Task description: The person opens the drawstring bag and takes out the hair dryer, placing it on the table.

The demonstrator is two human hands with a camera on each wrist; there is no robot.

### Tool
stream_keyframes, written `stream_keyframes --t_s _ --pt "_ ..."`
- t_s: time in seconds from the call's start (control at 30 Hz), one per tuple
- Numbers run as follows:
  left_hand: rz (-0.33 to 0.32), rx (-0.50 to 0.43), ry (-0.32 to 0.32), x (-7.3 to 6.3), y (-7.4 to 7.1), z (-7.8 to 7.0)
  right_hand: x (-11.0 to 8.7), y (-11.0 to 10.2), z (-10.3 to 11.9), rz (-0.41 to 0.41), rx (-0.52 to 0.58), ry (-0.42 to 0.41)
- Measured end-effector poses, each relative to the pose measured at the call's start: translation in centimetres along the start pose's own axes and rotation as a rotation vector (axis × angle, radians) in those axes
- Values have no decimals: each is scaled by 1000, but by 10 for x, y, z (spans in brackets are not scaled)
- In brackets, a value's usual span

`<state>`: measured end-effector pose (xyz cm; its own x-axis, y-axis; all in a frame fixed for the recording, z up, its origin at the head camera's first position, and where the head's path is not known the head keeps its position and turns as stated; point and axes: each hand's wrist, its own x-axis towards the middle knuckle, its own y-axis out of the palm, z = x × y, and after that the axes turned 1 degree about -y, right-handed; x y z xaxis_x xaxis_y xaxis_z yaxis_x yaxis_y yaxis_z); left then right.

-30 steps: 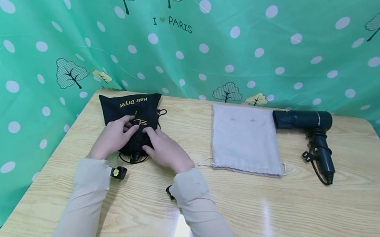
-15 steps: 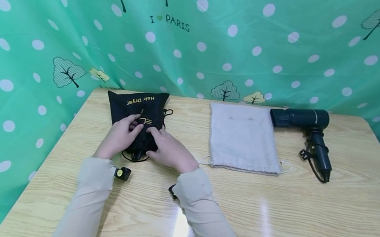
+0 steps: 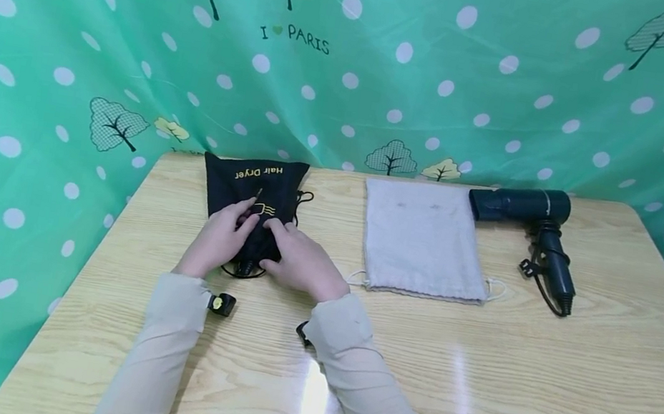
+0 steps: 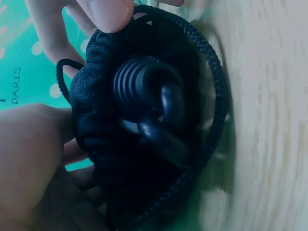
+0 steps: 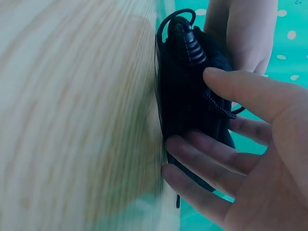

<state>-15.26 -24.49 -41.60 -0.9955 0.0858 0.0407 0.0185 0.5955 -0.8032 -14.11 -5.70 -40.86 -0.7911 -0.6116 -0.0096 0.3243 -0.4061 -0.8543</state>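
Observation:
A black drawstring pouch lettered "Hair Dryer" lies at the table's back left, its mouth toward me. My left hand holds its left side, thumb and fingers on the cloth. On the opposite side my right hand grips it, the thumb near the mouth and the other fingers along the side, as the right wrist view shows. Inside the gathered mouth, a ribbed black cord sleeve and bent cord show in the left wrist view. A braided drawstring loops around the opening. The rest of the contents is hidden by cloth.
A light grey drawstring bag lies flat at the back middle. To its right is a dark hair dryer, its cord wound around the handle. A green patterned curtain hangs behind the wooden table.
The black pouch has shifted right across the table with both hands on it, more clearly the left. The view has swung slightly too. The grey bag and the hair dryer stay put.

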Motion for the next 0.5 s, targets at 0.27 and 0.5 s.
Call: stream_keyframes --t_s 0.27,0.5 --pt "97 -8 6 -8 -9 4 0 1 0 -34 -7 34" --pt "169 4 4 -18 -25 10 2 2 4 -137 -55 5"
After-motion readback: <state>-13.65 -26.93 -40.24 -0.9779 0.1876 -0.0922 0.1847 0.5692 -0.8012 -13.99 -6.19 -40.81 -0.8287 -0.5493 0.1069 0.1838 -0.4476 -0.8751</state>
